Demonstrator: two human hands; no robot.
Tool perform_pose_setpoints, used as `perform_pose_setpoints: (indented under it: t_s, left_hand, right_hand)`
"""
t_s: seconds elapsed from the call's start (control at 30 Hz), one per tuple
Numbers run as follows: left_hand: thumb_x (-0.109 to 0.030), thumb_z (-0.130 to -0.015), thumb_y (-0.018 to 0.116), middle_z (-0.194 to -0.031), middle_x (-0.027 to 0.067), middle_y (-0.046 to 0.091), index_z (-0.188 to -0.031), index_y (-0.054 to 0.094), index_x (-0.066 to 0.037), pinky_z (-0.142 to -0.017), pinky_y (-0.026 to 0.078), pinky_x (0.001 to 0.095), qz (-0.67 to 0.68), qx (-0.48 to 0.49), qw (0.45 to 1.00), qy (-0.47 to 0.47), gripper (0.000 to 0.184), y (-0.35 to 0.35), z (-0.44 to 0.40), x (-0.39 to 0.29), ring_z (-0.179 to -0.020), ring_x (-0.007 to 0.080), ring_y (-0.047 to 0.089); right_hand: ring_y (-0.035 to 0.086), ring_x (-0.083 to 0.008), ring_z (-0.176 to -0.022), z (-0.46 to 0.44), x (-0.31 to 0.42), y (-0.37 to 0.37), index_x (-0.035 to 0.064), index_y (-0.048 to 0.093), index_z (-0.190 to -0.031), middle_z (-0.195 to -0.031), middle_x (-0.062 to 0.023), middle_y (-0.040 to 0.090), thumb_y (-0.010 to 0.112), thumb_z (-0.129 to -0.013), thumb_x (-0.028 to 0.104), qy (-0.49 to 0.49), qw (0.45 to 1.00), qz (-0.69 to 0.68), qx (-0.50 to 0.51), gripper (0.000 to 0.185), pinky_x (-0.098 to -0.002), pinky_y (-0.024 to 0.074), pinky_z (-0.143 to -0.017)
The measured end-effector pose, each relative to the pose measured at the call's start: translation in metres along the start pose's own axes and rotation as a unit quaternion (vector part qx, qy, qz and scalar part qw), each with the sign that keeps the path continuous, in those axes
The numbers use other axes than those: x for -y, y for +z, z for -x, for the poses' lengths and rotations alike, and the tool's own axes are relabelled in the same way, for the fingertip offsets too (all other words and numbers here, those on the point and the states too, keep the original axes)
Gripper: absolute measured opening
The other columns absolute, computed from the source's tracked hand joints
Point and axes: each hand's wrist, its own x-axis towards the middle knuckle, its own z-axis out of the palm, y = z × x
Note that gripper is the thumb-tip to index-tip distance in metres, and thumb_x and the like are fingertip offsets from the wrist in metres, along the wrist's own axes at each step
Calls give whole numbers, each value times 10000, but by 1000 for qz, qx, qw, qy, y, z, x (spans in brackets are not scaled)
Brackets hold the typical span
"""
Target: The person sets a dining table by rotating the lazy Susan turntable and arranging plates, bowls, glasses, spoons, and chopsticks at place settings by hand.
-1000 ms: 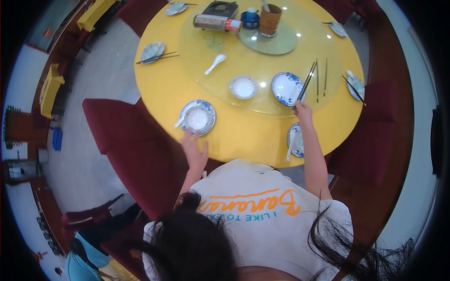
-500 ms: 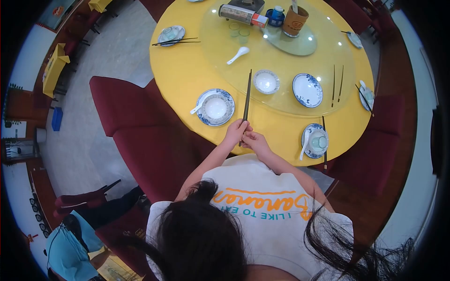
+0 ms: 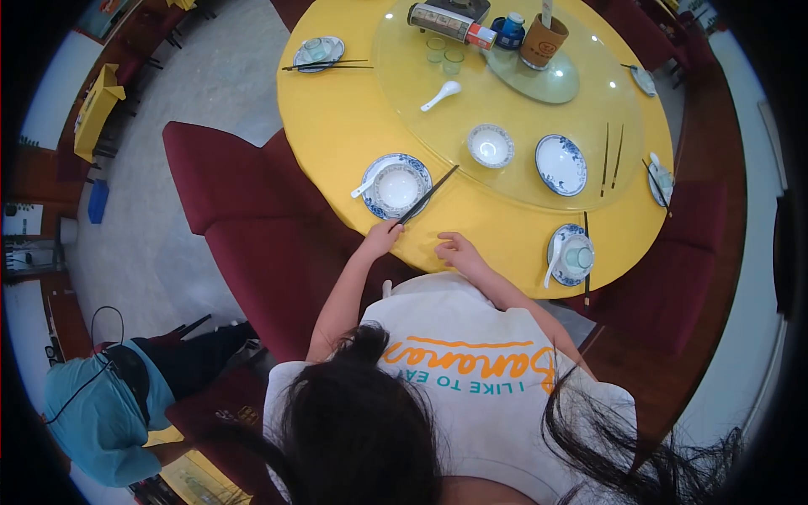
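Note:
My left hand [image 3: 383, 238] is closed around the lower end of a dark pair of chopsticks [image 3: 431, 194], which slant up to the right over the yellow tablecloth. Just beyond it lies a blue-patterned plate [image 3: 427, 175] carrying a white bowl [image 3: 398, 187] and a white spoon [image 3: 367, 187]; the chopsticks pass along the plate's right side. Whether they touch the plate I cannot tell. My right hand [image 3: 459, 252] hovers by the table's near edge, its fingers loosely bent and apart, holding nothing.
A glass turntable [image 3: 522, 189] bears another bowl [image 3: 491, 146], an oval-looking plate [image 3: 561, 164], a spoon [image 3: 442, 95], two chopsticks and a brown holder [image 3: 544, 42]. To the right is a place setting [image 3: 571, 254]. Red chairs [image 3: 252, 244] flank the table; a person in blue [image 3: 101, 412] bends behind.
My hands have parted. The left has moved left with the chopsticks, now tilted right beside the plate; the right has let go of them. The person in blue has shifted left.

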Motion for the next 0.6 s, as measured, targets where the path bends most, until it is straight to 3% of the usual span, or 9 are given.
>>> perform_pose_setpoints:
  t_s: [0.1,0.2,0.4,0.6]
  left_hand:
    - [-250,-868,431,-636,3,452,-919,550,-27,-485,365,236,37,41,998,-25,258,-8,0,-8,-531,95,413]
    - [-249,-872,426,-635,-4,436,-922,548,-31,-448,324,220,87,156,982,-64,255,-17,-4,-6,-500,75,372]
    - [-268,-867,447,-619,-18,414,-951,545,6,-422,272,199,195,111,968,-116,303,-18,-3,-3,-465,55,331]
    - [-310,-868,451,-604,-33,406,-941,553,16,-412,262,204,175,86,970,-144,349,-23,0,-6,-459,54,322]
  right_hand:
    - [515,-161,-858,2,4,-1,44,431,-1144,-956,-86,505,590,-773,197,10,1000,-3,12,431,-293,434,-725]
    - [521,-169,-820,-1,-2,-1,39,447,-1132,-932,-102,522,596,-762,211,1,1000,-4,-1,435,-285,443,-688]
    - [526,-177,-806,2,-4,-7,31,463,-1119,-916,-111,531,595,-756,221,-3,1000,-9,-6,430,-286,449,-678]
    - [532,-176,-792,4,-5,-11,19,474,-1107,-901,-110,537,583,-759,225,-5,1000,-6,-3,419,-284,447,-674]
